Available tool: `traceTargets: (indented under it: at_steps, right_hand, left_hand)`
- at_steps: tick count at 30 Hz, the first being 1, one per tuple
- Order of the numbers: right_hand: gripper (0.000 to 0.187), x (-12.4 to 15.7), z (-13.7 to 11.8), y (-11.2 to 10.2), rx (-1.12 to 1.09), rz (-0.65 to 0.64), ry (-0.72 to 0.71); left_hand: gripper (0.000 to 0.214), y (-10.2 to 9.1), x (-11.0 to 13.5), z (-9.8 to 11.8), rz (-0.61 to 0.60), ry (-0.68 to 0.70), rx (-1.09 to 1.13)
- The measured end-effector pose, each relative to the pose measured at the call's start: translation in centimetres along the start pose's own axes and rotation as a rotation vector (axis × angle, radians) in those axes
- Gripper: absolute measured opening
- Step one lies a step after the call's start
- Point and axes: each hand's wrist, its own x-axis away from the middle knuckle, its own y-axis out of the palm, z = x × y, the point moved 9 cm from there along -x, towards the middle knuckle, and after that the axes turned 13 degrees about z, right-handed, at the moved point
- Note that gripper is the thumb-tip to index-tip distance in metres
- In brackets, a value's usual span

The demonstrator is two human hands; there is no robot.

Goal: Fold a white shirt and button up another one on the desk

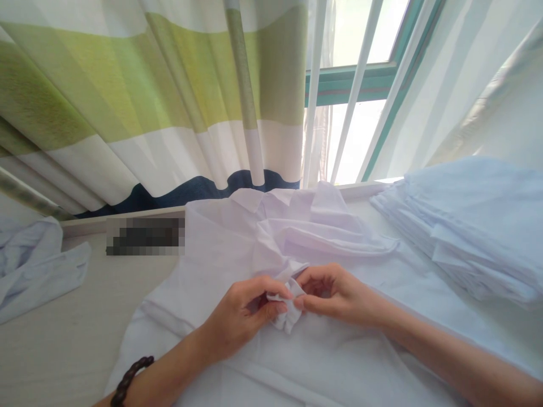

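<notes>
A white shirt (224, 249) lies spread over the table, its collar toward the window side and its cloth rumpled in the middle. My left hand (246, 308), with a dark beaded bracelet on the wrist, pinches a bunched fold of the shirt between thumb and fingers. Close beside it, my right hand (328, 291) grips the same gathered bit from the right, thumb against forefinger. The fingertips of both hands nearly meet there. Whether a button or buttonhole lies between them is hidden.
At the right stands a stack of folded white garments (475, 226). Another crumpled white garment (38, 260) lies at the far left. A pixelated dark object (146, 236) rests near the table's back edge. Behind hang green-and-white curtains (169, 85) and white window bars (356, 85).
</notes>
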Motion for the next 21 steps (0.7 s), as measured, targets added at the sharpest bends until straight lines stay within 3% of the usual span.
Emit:
traceTargets:
  at_steps: [6,13,21]
  right_hand:
    - [0.025,0.2,0.6,0.3,-0.073,-0.105,0.148]
    - [0.018,0.4,-0.1,0.6,0.049,-0.146,0.06]
    - [0.02,0.2,0.3,0.4,0.07,-0.069,0.078]
  left_hand:
    - [0.017,-0.3,-0.4,-1.0,0.013,-0.108,-0.022]
    - [0.004,-0.2,-0.3,0.9,0.014,0.055,0.156]
    - [0.005,-0.2,-0.3,0.7,0.019,0.081,0.082]
